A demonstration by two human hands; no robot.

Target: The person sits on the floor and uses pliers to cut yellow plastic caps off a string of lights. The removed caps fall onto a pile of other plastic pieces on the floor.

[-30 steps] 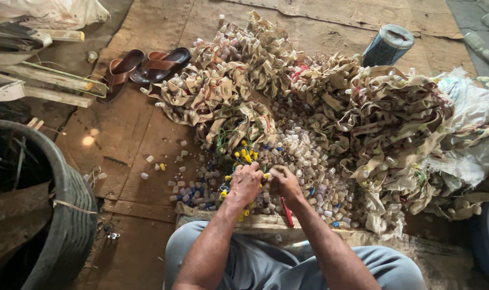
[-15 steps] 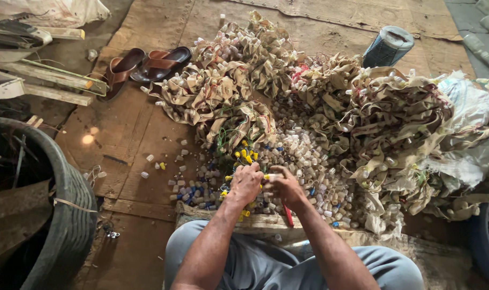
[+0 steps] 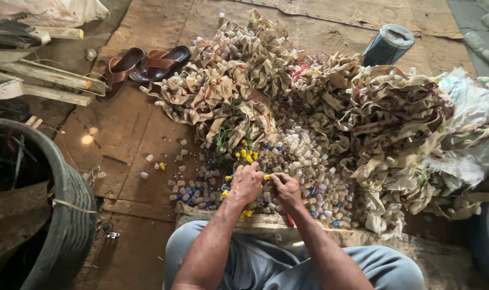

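**Sorting small caps on a cardboard floor**

Flattened brown cardboard [image 3: 148, 177] covers the floor where I sit, my grey-trousered knees at the bottom edge. Largest of all is a sprawling heap of tan fabric strips [image 3: 362, 118], studded with small pale caps, filling the middle and right. At my left lies a black rubber tyre [image 3: 67, 225], with wooden planks [image 3: 46, 86] above it. Beyond the heap stand a dark cylindrical container [image 3: 388, 45] and a pair of brown sandals [image 3: 142, 62]. Just before my knees spreads a bed of loose caps [image 3: 309, 161], mostly whitish, some blue and yellow. My left hand [image 3: 246, 182] and right hand [image 3: 286, 188] meet over this bed, fingers curled nearly closed, pinching one small yellow cap [image 3: 266, 176] between them.
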